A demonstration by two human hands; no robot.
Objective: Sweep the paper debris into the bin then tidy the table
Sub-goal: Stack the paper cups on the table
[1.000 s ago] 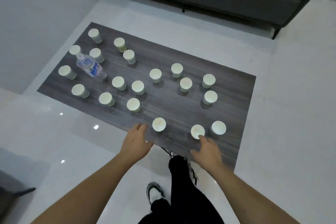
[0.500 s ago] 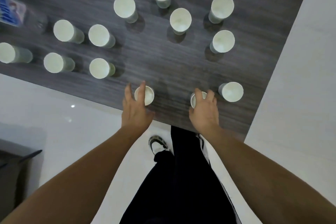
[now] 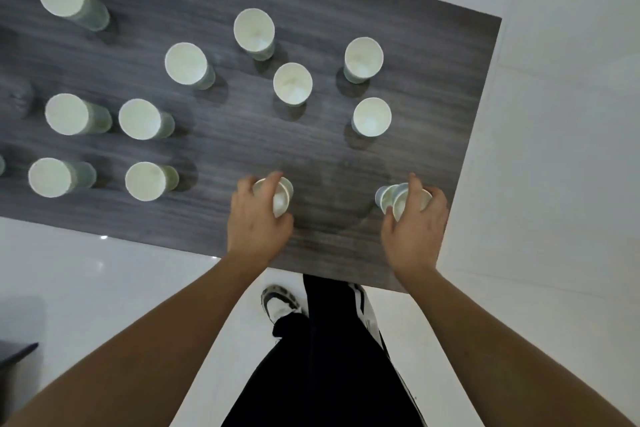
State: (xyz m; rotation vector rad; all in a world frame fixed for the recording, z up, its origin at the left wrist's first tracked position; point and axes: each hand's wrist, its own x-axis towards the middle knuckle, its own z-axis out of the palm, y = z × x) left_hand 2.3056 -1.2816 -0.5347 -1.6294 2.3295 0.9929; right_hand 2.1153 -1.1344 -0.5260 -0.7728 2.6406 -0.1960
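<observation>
A low dark wood-grain table [image 3: 242, 135] carries several white paper cups. My left hand [image 3: 256, 222] grips one paper cup [image 3: 281, 198] near the table's front edge, fingers curled round it. My right hand [image 3: 414, 229] grips a second paper cup [image 3: 401, 203] near the front right corner; this cup is tilted and sits against or inside another cup [image 3: 385, 198], which of the two I cannot tell. Upright cups stand behind, such as one in the middle [image 3: 292, 83] and one at the right [image 3: 372, 116]. No bin or paper scraps are in view.
More cups stand at the left, among them the nearest [image 3: 145, 181]. The table's right edge [image 3: 478, 135] meets the white tiled floor [image 3: 554, 184]. My dark trousers [image 3: 329, 357] and a shoe [image 3: 278, 302] are below the front edge. A dark object [image 3: 14, 354] lies at the lower left.
The camera has moved closer over the table. Both hands reached forward and closed round the two front cups; the right hand's cup has shifted right against the neighbouring cup.
</observation>
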